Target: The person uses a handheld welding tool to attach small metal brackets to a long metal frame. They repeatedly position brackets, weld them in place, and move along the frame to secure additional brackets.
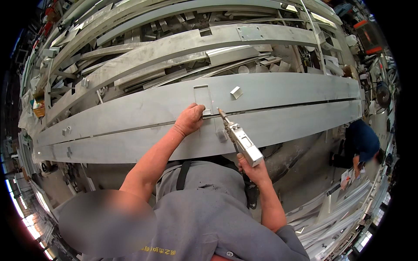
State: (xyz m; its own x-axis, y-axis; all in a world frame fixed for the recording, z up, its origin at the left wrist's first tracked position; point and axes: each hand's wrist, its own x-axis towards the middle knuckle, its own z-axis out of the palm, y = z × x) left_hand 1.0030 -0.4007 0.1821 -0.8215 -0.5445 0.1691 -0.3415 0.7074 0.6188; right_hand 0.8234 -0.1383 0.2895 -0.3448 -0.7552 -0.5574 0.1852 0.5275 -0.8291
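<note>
My right hand (254, 170) grips a silver welding gun (244, 145), which looks like a handheld laser type. Its narrow nozzle points up and left, just short of a rectangular cutout (202, 93) in a long grey metal panel (152, 104). Closed fingers of my left hand (188, 120) rest at the cutout's near end, by a bright metal edge; whatever they pinch is mostly hidden. To the right of the cutout lies a small metal block (236, 92). A second long panel (143, 141) runs along the near side, separated by a narrow dark gap.
Beyond the panels, a long metal beam (165, 52) crosses over piles of metal offcuts (235, 56). At the right, another person (362, 141) bends over near stacked metal strips (335, 217). Small metal pieces (66, 130) sit at the panel's left end.
</note>
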